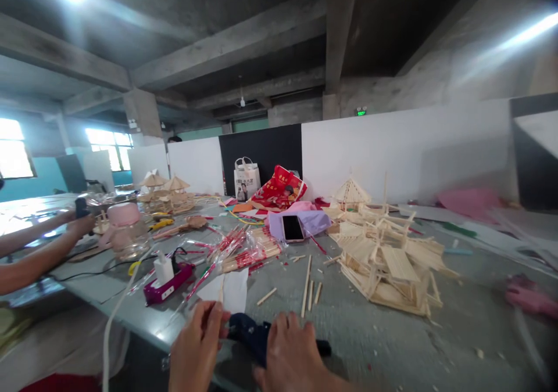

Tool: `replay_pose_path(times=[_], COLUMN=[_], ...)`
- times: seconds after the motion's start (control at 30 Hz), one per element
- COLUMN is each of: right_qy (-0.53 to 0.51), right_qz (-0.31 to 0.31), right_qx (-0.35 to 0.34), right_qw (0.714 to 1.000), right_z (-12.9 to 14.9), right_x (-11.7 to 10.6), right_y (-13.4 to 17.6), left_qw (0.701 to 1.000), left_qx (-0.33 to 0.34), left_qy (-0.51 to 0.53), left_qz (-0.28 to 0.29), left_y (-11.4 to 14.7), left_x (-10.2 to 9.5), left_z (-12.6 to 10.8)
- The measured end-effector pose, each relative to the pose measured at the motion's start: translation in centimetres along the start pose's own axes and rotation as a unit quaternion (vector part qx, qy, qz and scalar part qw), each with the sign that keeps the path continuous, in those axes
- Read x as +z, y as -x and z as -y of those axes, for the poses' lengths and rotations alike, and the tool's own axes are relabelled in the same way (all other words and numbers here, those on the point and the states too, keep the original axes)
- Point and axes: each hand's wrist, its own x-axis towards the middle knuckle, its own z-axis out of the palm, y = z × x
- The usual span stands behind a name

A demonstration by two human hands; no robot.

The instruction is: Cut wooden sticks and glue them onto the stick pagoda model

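Both my hands are low at the near edge of the grey table (383, 334). My right hand (290, 351) lies over a dark blue glue gun (250, 331) and grips its body. My left hand (198, 345) pinches the gun's front end, next to a white paper sheet (231, 290) with a thin wooden stick standing on it. Loose wooden sticks (307, 293) lie just beyond the gun. A large model building of wooden sticks (386, 258) stands to the right of them.
Packs of sticks in clear wrap (244, 252), a magenta power strip with a white plug (168, 281), a phone on lilac cloth (293, 227), a pink-lidded jar (126, 229) and smaller stick models (168, 194) fill the table. Another person's arms (39, 247) reach in at left. White partitions stand behind.
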Motion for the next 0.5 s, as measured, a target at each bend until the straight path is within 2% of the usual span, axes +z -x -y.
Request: replay_pose_path(times=[0.13,0.27,0.4,0.5], right_qy=[0.012,0.028,0.030,-0.001], right_qz=[-0.022,-0.065,-0.042,-0.029], right_qx=[0.022,0.039,0.039,0.007], right_qw=[0.999,0.997,0.998,1.000], right_z=[3.0,4.3,3.7,2.0], right_x=[-0.3,-0.2,-0.6,-1.6], right_y=[-1.8,-4.3,-6.6,-6.3], left_qw=[0.996,0.988,0.987,0.988], left_qx=[-0.026,-0.018,0.008,0.046], left_qy=[-0.088,-0.150,-0.158,-0.133], left_qz=[-0.017,-0.032,0.024,0.061], left_y=[0.6,-0.2,-2.0,-2.9], left_x=[-0.6,-0.1,1.5,2.2], left_z=[0.7,0.5,0.1,-0.5])
